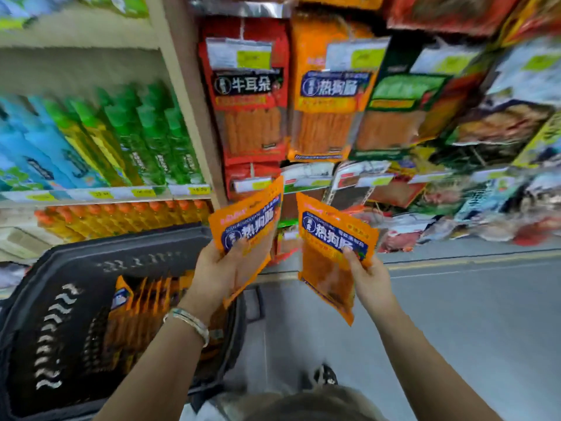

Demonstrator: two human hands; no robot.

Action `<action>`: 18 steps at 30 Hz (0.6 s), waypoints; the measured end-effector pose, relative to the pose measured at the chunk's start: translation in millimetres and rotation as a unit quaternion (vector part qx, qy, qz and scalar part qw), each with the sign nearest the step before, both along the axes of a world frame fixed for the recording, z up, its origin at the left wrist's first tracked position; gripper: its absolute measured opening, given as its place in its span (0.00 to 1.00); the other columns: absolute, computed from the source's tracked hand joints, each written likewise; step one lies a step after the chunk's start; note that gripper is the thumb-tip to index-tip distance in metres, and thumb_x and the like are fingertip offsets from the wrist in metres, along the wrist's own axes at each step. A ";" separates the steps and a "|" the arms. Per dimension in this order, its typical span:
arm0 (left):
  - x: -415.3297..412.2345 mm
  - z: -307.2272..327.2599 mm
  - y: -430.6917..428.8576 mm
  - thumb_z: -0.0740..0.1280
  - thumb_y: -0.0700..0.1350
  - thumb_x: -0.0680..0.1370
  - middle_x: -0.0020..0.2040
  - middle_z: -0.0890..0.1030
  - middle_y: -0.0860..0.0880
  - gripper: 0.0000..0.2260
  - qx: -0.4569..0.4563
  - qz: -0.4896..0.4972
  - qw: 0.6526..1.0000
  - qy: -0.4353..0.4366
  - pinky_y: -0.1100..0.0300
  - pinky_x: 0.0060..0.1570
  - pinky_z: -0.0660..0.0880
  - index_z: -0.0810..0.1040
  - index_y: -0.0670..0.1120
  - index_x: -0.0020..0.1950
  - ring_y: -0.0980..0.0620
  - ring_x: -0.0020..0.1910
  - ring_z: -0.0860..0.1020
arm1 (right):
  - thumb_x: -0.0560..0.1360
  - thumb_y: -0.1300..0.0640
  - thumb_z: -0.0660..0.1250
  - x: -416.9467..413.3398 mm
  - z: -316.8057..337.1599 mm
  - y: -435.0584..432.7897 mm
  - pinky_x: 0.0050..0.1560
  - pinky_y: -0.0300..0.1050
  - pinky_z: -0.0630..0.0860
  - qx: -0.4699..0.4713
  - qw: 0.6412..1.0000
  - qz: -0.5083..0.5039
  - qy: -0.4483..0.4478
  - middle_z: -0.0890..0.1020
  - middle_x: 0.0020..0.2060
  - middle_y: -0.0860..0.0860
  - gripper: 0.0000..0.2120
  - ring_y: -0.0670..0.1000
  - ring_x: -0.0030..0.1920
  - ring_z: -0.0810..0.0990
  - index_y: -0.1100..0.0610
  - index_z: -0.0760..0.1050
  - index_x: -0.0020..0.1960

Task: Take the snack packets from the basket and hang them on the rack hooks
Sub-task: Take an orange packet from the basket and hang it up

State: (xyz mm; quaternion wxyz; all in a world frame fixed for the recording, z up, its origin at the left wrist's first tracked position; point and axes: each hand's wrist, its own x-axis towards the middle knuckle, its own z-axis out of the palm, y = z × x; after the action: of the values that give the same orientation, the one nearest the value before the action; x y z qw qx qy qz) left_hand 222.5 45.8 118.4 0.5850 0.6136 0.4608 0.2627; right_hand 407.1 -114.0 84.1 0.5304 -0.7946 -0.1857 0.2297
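Observation:
My left hand [220, 270] grips a small stack of orange snack packets [252, 220] with a blue label, held upright below the rack. A single matching orange packet [331, 256] is held by my right hand [368, 276], thumb pressed on its front. The two hands are side by side, a small gap between their packets. Above them, the same orange packets hang on a rack hook [329, 98], beside red packets [249, 95]. The dark basket [69, 268] at lower left holds several more orange packets [142, 302].
Green packets [397, 113] and other mixed snacks hang to the right on the rack. A shelf unit at left carries green and blue boxes [121, 141] and orange-capped bottles [121, 215]. Grey floor [455, 314] lies at lower right; a shoe [326, 375] shows below.

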 end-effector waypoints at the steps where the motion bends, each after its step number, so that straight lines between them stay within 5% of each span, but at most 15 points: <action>1: 17.9 -0.5 -7.2 0.64 0.43 0.80 0.43 0.85 0.43 0.06 -0.005 0.001 1.000 0.004 0.59 0.42 0.75 0.80 0.44 0.52 0.49 0.42 0.81 | 0.78 0.54 0.63 18.1 3.3 -7.3 0.45 0.35 0.71 0.009 1.000 0.001 0.000 0.83 0.48 0.54 0.06 0.52 0.52 0.80 0.53 0.79 0.50; 4: 69.6 4.4 -20.0 0.65 0.45 0.79 0.48 0.82 0.45 0.04 0.020 0.038 0.999 0.005 0.57 0.48 0.72 0.79 0.48 0.50 0.47 0.49 0.79 | 0.79 0.55 0.62 72.1 22.0 -24.2 0.45 0.29 0.70 0.030 0.998 0.012 -0.047 0.82 0.48 0.48 0.06 0.47 0.49 0.78 0.49 0.77 0.53; 8: 129.0 36.8 -27.3 0.67 0.50 0.77 0.38 0.79 0.59 0.09 0.050 0.076 0.996 -0.014 0.65 0.37 0.69 0.77 0.55 0.37 0.65 0.37 0.75 | 0.80 0.51 0.60 139.0 51.5 -37.6 0.47 0.39 0.69 0.012 0.993 0.029 -0.110 0.81 0.47 0.48 0.11 0.48 0.48 0.77 0.52 0.78 0.56; 11: 154.6 65.8 -22.5 0.64 0.58 0.77 0.31 0.76 0.61 0.15 0.065 0.116 0.991 -0.019 0.69 0.32 0.67 0.76 0.53 0.33 0.67 0.29 0.74 | 0.80 0.47 0.59 175.4 79.6 -35.2 0.39 0.35 0.69 0.032 0.988 0.031 -0.150 0.80 0.36 0.44 0.12 0.43 0.38 0.76 0.50 0.76 0.43; 15: 174.0 109.9 -4.6 0.63 0.60 0.77 0.21 0.73 0.58 0.19 0.123 0.086 0.987 -0.053 0.61 0.29 0.67 0.75 0.48 0.33 0.60 0.23 0.71 | 0.80 0.48 0.58 211.8 124.2 -18.6 0.40 0.50 0.70 0.065 0.967 0.046 -0.242 0.79 0.41 0.65 0.21 0.60 0.41 0.77 0.67 0.74 0.47; 18: 180.2 149.0 20.4 0.66 0.59 0.76 0.36 0.84 0.56 0.14 0.181 0.080 0.975 -0.104 0.59 0.41 0.75 0.81 0.50 0.40 0.60 0.36 0.81 | 0.80 0.50 0.59 226.5 166.7 -0.1 0.44 0.43 0.73 0.131 0.946 0.064 -0.288 0.81 0.42 0.51 0.10 0.53 0.44 0.78 0.55 0.75 0.51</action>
State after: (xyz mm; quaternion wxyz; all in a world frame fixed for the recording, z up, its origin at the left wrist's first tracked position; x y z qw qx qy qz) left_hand 402.7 66.2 267.4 0.4860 0.6398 0.3894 0.4504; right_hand 633.6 -114.1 250.8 0.5377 -0.7370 -0.4095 -0.0019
